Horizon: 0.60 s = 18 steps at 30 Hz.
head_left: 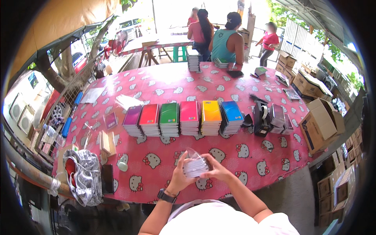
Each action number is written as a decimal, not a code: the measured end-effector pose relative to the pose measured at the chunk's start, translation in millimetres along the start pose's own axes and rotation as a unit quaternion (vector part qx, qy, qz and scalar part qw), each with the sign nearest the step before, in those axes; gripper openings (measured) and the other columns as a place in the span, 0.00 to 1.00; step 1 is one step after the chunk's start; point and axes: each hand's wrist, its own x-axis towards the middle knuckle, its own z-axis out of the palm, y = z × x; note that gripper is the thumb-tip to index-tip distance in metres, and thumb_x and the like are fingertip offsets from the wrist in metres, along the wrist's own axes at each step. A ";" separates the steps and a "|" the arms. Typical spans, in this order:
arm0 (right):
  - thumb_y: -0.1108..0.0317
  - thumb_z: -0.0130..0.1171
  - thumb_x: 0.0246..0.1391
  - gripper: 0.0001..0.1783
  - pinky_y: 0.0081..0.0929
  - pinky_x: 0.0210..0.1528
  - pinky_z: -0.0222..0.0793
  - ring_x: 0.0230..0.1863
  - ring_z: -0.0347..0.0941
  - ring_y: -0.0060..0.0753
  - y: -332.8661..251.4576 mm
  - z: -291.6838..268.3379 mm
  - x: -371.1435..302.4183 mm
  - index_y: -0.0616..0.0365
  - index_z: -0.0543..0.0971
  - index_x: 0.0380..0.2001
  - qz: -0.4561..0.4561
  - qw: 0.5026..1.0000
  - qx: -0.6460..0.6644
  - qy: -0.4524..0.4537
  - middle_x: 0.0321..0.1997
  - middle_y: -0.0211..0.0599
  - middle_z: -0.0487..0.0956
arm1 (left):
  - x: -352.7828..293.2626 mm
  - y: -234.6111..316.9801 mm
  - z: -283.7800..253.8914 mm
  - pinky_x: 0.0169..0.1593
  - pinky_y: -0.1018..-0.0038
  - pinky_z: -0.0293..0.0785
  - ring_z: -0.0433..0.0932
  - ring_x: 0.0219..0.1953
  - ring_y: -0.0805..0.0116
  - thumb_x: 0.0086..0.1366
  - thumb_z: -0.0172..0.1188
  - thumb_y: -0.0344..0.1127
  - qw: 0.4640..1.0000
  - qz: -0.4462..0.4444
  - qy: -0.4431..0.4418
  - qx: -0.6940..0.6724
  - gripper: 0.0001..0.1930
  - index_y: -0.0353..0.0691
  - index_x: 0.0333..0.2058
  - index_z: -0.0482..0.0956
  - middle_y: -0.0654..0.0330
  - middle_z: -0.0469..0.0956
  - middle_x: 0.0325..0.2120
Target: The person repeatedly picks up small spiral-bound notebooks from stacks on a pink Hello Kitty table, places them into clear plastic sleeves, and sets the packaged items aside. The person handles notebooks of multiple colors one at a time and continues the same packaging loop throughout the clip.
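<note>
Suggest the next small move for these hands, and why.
Probably fold the clear plastic down with the right hand while the left hand steadies the bundle. Both hands already grip the bundle from its sides, and the plastic sticks up past its far end, so pressing it flat looks like the smallest sensible step.

From afar I see a white short-sleeved shirt (227, 220), near, and a black watch (167, 196) on the left wrist (174, 189).
</note>
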 end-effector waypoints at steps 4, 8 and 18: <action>0.61 0.49 0.61 0.14 0.27 0.55 0.60 0.47 0.70 0.27 -29.9 1.4 16.9 0.61 0.78 0.36 -0.060 0.994 0.066 0.064 0.41 0.39 0.77 | 3.0 -0.5 6.5 0.57 0.67 0.61 0.68 0.53 0.63 0.41 0.75 0.34 0.985 -0.015 0.051 -0.165 0.58 0.42 0.65 0.41 0.55 0.69 0.50; 0.54 0.49 0.60 0.26 0.31 0.61 0.54 0.60 0.60 0.30 -34.3 -18.0 -0.1 0.59 0.66 0.55 -0.141 0.972 0.135 0.129 0.57 0.41 0.68 | -4.5 4.4 -11.4 0.66 0.64 0.41 0.49 0.66 0.58 0.38 0.77 0.41 0.987 0.045 0.091 -0.124 0.64 0.41 0.66 0.36 0.50 0.53 0.61; 0.32 0.59 0.39 0.56 0.38 0.67 0.37 0.68 0.48 0.38 19.1 7.0 -0.8 0.54 0.53 0.65 -0.018 0.993 0.062 0.094 0.64 0.37 0.59 | -4.0 -49.4 11.2 0.62 0.60 0.56 0.56 0.62 0.56 0.36 0.76 0.30 0.985 -0.020 -0.029 -0.171 0.69 0.48 0.65 0.26 0.48 0.53 0.58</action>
